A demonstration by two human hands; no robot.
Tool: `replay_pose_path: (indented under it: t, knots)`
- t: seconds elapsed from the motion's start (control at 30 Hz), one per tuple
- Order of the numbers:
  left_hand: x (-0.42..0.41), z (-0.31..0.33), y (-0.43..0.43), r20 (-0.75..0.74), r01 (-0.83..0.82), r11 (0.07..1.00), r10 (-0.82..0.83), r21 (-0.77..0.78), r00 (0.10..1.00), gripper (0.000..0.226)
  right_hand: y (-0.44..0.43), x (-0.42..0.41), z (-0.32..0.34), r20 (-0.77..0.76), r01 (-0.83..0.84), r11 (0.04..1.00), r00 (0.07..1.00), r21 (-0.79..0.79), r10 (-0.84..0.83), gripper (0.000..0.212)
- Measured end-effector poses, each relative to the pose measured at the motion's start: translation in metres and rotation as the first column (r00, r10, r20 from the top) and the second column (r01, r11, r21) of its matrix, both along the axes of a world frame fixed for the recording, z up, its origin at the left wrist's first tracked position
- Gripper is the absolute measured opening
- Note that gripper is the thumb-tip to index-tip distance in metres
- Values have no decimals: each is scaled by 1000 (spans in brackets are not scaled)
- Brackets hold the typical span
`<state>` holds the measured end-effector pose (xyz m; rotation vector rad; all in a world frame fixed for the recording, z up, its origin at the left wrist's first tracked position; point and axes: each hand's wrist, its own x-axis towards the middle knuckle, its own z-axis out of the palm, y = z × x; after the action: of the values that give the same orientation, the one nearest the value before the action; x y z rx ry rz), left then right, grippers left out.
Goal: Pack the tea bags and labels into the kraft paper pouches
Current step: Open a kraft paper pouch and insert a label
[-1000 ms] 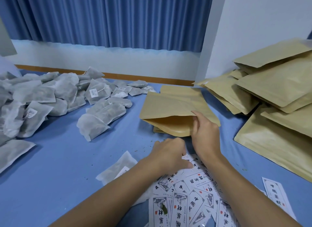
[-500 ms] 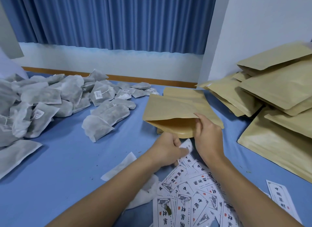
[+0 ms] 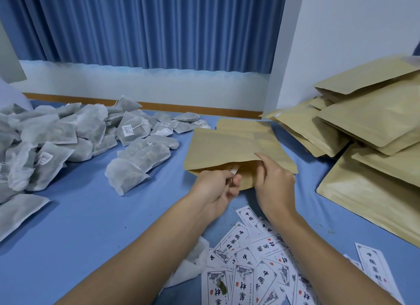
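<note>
A kraft paper pouch lies open-mouthed toward me on the blue table. My right hand grips the pouch's upper lip and holds the mouth open. My left hand pinches a white label whose far end is inside the pouch mouth. Several printed labels are spread on the table just below my hands. A heap of white tea bags covers the left side, the nearest one lying left of the pouch.
A pile of kraft pouches is stacked at the right against the white wall. One lone label lies at the lower right. A crumpled white bag sits under my left forearm. Blue curtains hang behind.
My left hand picked a label off the spread and carried it up into the pouch mouth. My right hand kept hold of the pouch's lip.
</note>
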<state>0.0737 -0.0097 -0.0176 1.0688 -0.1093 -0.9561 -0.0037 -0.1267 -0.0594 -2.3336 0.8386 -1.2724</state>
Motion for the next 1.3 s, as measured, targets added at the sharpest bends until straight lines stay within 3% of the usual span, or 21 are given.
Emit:
replay_pose_path:
  t: [0.1,0.2,0.3,0.4,0.5,0.6,0.67,0.77,0.83,0.9,1.13,1.2,1.3]
  knots:
    - [1,1,-21,-110,-197,970,182,-143,977,27,6,2,0,33,-20,999,999,-29,21,33]
    - [8,-2,-42,-17,-237,968,237,-86,971,45,6,2,-1,37,-28,999,999,-46,30,33]
    - [9,-9,-44,127,-63,997,67,-35,990,33,4,-1,-1,13,-33,999,999,-33,34,35]
    - [9,-20,-33,413,63,996,-83,63,907,20,5,-1,-2,-75,-42,999,996,-13,41,35]
    - [10,-25,2,726,19,983,-146,180,672,17,10,-1,0,-148,-59,998,987,-19,55,45]
    - [7,-34,68,927,-119,945,-266,306,265,23,14,-3,0,-242,-69,995,969,-66,52,68]
    - [4,-41,113,908,-237,882,-418,408,9,39,17,-2,-1,-282,-66,993,959,-93,37,69]
    - [3,-53,155,753,-207,770,-636,604,-170,64,20,1,0,-291,-73,991,956,-116,36,62]
    - [4,-57,165,772,-118,785,-620,609,-143,74,21,2,0,-302,-77,986,953,-147,30,57]
    - [4,-57,163,839,-35,839,-544,543,-21,76,23,2,1,-299,-80,986,954,-149,32,53]
    - [6,-51,122,955,-87,964,-232,251,183,67,26,3,2,-291,-79,988,956,-135,36,39]
    - [9,-45,104,957,-50,962,-261,269,128,62,26,4,2,-299,-67,991,954,-114,30,34]
    - [10,-42,77,940,-17,942,-336,335,-65,51,26,3,2,-250,-82,996,966,-38,70,36]
